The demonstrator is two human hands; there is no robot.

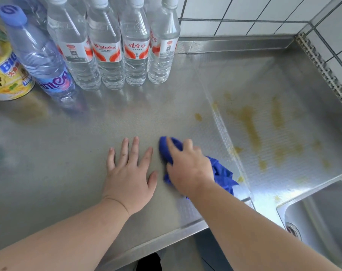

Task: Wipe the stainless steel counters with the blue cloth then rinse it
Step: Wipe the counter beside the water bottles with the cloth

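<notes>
Blue cloth [221, 173] bunched in right grip [187, 165]; left grip [129, 171] flat, fingers apart; water-filled bottles [105, 55] behind.

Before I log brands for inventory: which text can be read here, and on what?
"Wahaha": label of a clear bottle.
"娃哈哈": label of the next bottle.
"BIG": yellow tub, partly cut off.
Purple-capped bottle: label script too distorted to read.
Small print, QR codes: unreadable.
</notes>
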